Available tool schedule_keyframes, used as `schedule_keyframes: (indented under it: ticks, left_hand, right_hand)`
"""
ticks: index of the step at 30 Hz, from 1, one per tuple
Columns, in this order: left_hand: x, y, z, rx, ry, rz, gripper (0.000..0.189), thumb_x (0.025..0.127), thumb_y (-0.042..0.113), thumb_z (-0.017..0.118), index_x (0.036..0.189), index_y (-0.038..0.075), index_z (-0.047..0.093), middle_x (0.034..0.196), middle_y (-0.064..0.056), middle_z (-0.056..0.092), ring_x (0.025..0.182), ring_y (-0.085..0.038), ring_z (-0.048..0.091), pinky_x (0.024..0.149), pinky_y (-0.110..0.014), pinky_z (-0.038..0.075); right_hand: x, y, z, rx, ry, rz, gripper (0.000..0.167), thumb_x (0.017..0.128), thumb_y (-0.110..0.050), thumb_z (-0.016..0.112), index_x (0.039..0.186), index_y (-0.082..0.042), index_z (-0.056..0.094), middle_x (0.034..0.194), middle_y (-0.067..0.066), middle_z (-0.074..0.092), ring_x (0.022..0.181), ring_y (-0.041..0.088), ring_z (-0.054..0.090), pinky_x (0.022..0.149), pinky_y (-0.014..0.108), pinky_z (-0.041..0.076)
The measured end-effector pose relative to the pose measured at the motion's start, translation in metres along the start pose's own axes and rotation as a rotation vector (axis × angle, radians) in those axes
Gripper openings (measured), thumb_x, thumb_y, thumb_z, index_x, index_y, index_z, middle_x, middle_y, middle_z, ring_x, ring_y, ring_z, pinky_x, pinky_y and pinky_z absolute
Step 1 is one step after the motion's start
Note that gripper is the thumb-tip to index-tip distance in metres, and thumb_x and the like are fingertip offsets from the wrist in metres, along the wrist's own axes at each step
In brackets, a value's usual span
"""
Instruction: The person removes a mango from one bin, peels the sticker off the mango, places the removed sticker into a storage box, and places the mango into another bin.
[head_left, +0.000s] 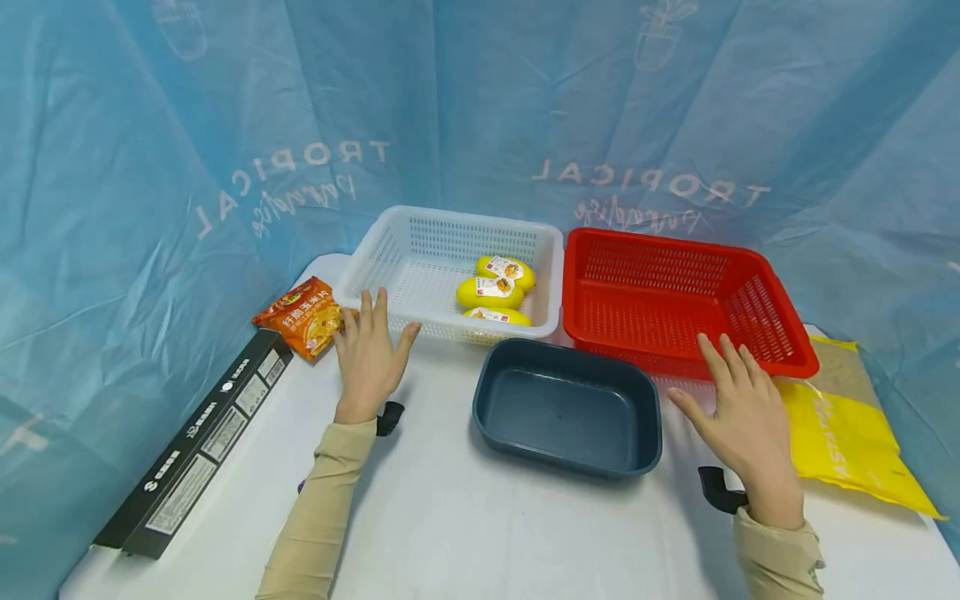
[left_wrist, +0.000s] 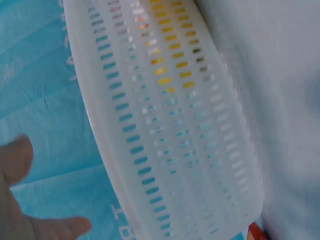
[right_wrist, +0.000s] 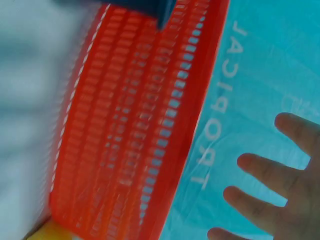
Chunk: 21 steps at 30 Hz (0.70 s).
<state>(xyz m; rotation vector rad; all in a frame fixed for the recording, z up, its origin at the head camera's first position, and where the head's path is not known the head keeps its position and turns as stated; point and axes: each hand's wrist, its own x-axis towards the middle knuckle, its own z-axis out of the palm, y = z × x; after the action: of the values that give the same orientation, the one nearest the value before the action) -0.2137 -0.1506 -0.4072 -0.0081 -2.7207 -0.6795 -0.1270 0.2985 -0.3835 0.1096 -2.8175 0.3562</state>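
Observation:
My left hand [head_left: 369,357], fingers spread, hovers near the front left corner of a white plastic basket [head_left: 450,329]. Inside that basket lie several yellow oval packs [head_left: 486,292] with printed labels. On the other side, my right hand [head_left: 750,417] is also spread and holds nothing, in front of a red plastic basket [head_left: 630,333]. Between the hands stands a dark blue tub [head_left: 562,417], with only its bare inside showing. The left wrist view has the white basket's slotted wall [left_wrist: 175,140] and part of the hand; the right wrist view has the red basket's wall [right_wrist: 130,115] beside spread fingers [right_wrist: 265,172].
An orange snack bag [head_left: 303,317] lies left of the white basket. A long black box [head_left: 202,442] runs along the table's left edge. At the right lies a yellow bag [head_left: 847,433]. Blue curtains [head_left: 480,100] surround the white table [head_left: 450,533].

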Motion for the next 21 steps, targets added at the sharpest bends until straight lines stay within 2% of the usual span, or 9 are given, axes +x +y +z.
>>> schedule_keyframes:
  ticks: [3,7,11,16,21]
  left_hand:
    - [0.002,0.002,0.004,-0.040,0.014,-0.033,0.079,0.097,0.053,0.046,0.155,0.006,0.019,0.160,-0.024,0.015,0.144,-0.055,0.010,0.110,-0.073,0.013]
    - [0.003,0.005,0.009,-0.113,-0.012,-0.081,0.078,0.098,0.051,0.046,0.155,0.006,0.017,0.161,-0.022,0.012,0.145,-0.053,0.009,0.112,-0.070,0.014]
    - [0.005,0.008,0.016,-0.193,-0.018,-0.107,0.078,0.098,0.052,0.045,0.155,0.007,0.018,0.162,-0.020,0.008,0.146,-0.052,0.006,0.114,-0.068,0.012]
    - [0.008,0.012,0.025,-0.203,-0.012,-0.162,0.079,0.098,0.055,0.043,0.155,0.006,0.019,0.163,-0.019,0.004,0.145,-0.053,0.005,0.114,-0.068,0.012]
    - [0.014,0.018,0.030,-0.215,0.009,-0.208,0.083,0.098,0.055,0.042,0.155,0.003,0.014,0.163,-0.018,-0.002,0.145,-0.052,0.002,0.116,-0.066,0.011]
  right_hand:
    - [0.008,-0.007,0.000,0.037,0.015,-0.037,0.084,0.088,-0.055,0.059,0.156,-0.021,0.021,0.156,0.022,0.028,0.140,0.046,0.026,0.106,0.070,0.025]
    - [0.018,-0.015,0.000,0.115,0.038,-0.094,0.082,0.086,-0.048,0.066,0.154,-0.021,0.029,0.155,0.020,0.033,0.136,0.046,0.033,0.104,0.069,0.028]
    - [0.029,-0.022,-0.001,0.188,0.035,-0.149,0.079,0.086,-0.044,0.068,0.152,-0.020,0.032,0.153,0.019,0.037,0.133,0.045,0.037,0.102,0.068,0.031]
    - [0.044,-0.034,0.001,0.206,0.006,-0.187,0.079,0.087,-0.046,0.067,0.152,-0.019,0.032,0.152,0.018,0.039,0.132,0.043,0.039,0.102,0.067,0.035]
    - [0.061,-0.049,0.002,0.211,-0.015,-0.204,0.079,0.087,-0.048,0.065,0.153,-0.021,0.031,0.154,0.015,0.037,0.136,0.039,0.038,0.103,0.066,0.036]
